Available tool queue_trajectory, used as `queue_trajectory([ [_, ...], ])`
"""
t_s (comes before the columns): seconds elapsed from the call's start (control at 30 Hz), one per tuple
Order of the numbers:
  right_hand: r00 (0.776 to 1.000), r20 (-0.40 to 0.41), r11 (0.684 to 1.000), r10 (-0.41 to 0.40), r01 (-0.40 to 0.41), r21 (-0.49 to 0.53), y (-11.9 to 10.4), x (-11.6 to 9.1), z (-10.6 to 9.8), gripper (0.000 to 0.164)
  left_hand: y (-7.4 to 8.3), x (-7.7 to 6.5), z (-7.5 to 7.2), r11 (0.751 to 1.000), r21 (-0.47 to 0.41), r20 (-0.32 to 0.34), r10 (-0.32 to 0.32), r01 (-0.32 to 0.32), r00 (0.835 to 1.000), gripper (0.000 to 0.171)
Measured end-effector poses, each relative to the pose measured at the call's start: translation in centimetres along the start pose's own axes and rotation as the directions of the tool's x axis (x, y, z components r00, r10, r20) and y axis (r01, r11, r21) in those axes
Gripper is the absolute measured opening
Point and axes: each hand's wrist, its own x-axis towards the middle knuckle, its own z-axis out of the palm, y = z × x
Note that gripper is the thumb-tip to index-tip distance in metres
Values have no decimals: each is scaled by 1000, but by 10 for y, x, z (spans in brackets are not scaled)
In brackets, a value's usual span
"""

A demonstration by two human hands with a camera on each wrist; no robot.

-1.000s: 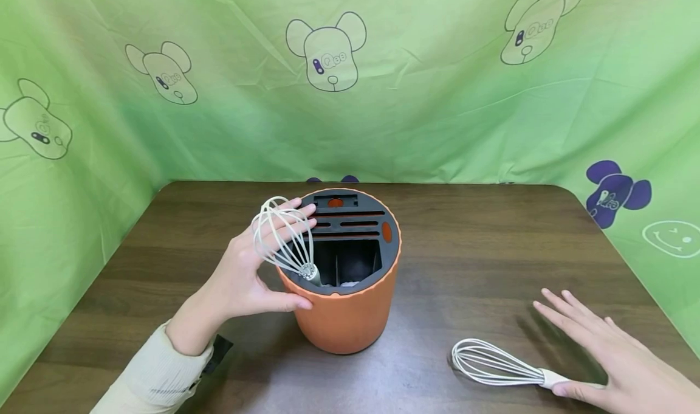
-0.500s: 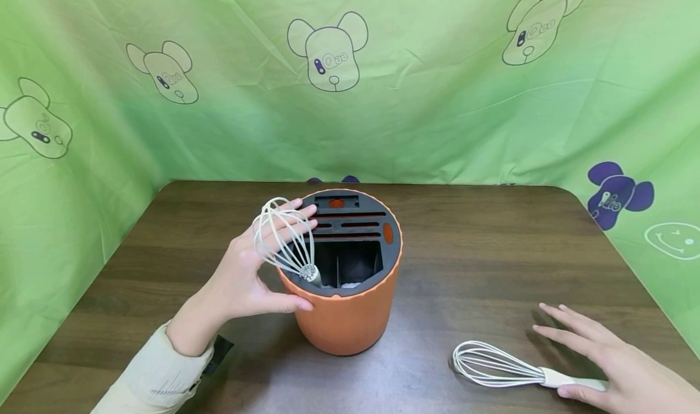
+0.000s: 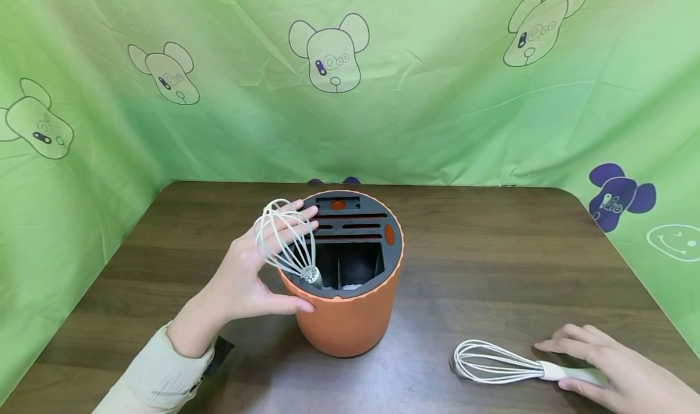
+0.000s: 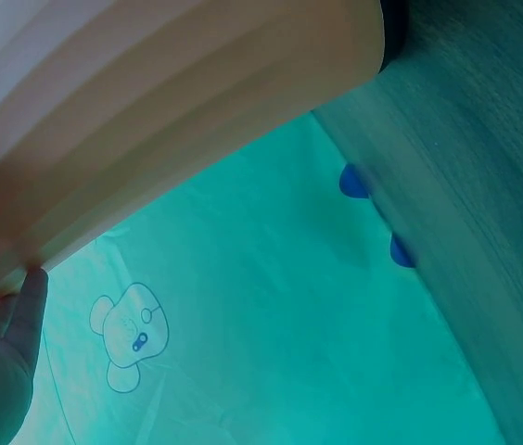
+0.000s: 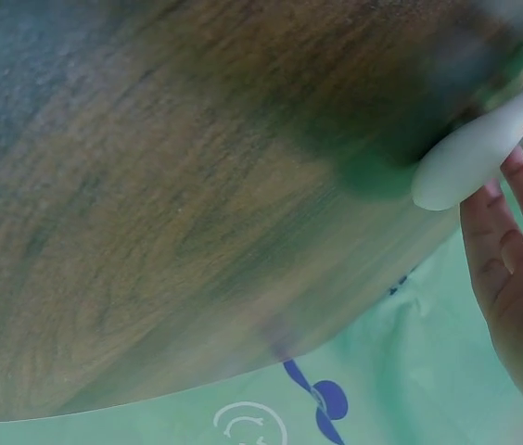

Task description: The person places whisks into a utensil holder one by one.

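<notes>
An orange utensil holder (image 3: 347, 323) with a dark slotted top (image 3: 350, 225) stands on the table. One whisk (image 3: 284, 238) leans in its left front, pale wire loops upward and lower handle hidden inside. My left hand (image 3: 246, 274) rests against the holder's left side, fingers straight and spread behind the wires, thumb along the front below the rim. At the right, a second whisk (image 3: 497, 362) lies with its loops to the left. My right hand (image 3: 618, 365) pinches its handle (image 5: 484, 158) between thumb and fingers; the rounded handle end shows in the right wrist view.
The brown wooden table (image 3: 465, 250) extends around the holder. Green cloth (image 3: 426, 128) printed with cartoon heads hangs behind and at both sides. A small black item (image 3: 220, 353) shows beside the left sleeve (image 3: 158, 371).
My right hand's fingers have come down and in from spread above the second whisk to its handle. My left hand and the holder have stayed in place.
</notes>
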Motion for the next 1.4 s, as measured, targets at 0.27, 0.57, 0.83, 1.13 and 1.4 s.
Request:
queue_trajectory([
  [0.27,998,-19,995,-54,55,78,1,0,3,53,0,1,0,1000,19,10,4,-4,1000,85],
  [0.57,997,0,988,-78,77,131,1,3,4,40,-1,0,1,1000,11,1,9,-9,1000,84],
  [0.83,997,-8,989,-83,83,122,3,3,6,52,-1,-1,1,1000,10,6,-2,2,1000,85],
  [1.13,996,-10,986,-94,94,138,1,7,6,38,-2,-1,1,1000,8,4,0,0,1000,85],
  [1.4,995,-39,988,-92,96,121,-1,11,5,39,-1,0,0,1000,9,-1,5,-5,1000,84],
])
